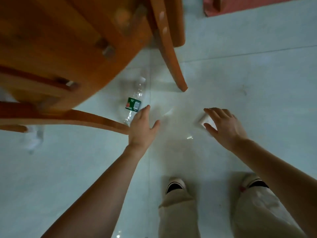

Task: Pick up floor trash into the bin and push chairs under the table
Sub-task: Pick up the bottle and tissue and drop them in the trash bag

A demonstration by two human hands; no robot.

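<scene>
At the bottom of the frame the person is standing on the pale tiled floor (51,169) in beige trousers (178,212) and white shoes (175,183), leaning forward with both bare arms stretching up the frame.

The left hand (143,125) is hovering at the middle of the frame with its fingers straight and close together and the thumb sticking out to the side; it is holding nothing. Its fingertips are lying over the lower end of a clear plastic bottle (135,98), and I cannot tell whether they are touching it. Right of the middle, the right hand (223,124) is curling its thumb and fingers round a small white scrap (203,119); blur is keeping me from saying what the scrap is.

The bottle is lying on its side on the floor just above the left hand, with a green label round its middle and its white cap pointing toward the top of the frame. It is sitting between two curved legs of a wooden chair (60,48), which is filling the upper left of the frame. Below the chair's lower leg, at the left edge, something white and crumpled (34,136) is lying on the floor, too blurred to name. In the upper right corner a red mat (248,4) is showing.
</scene>
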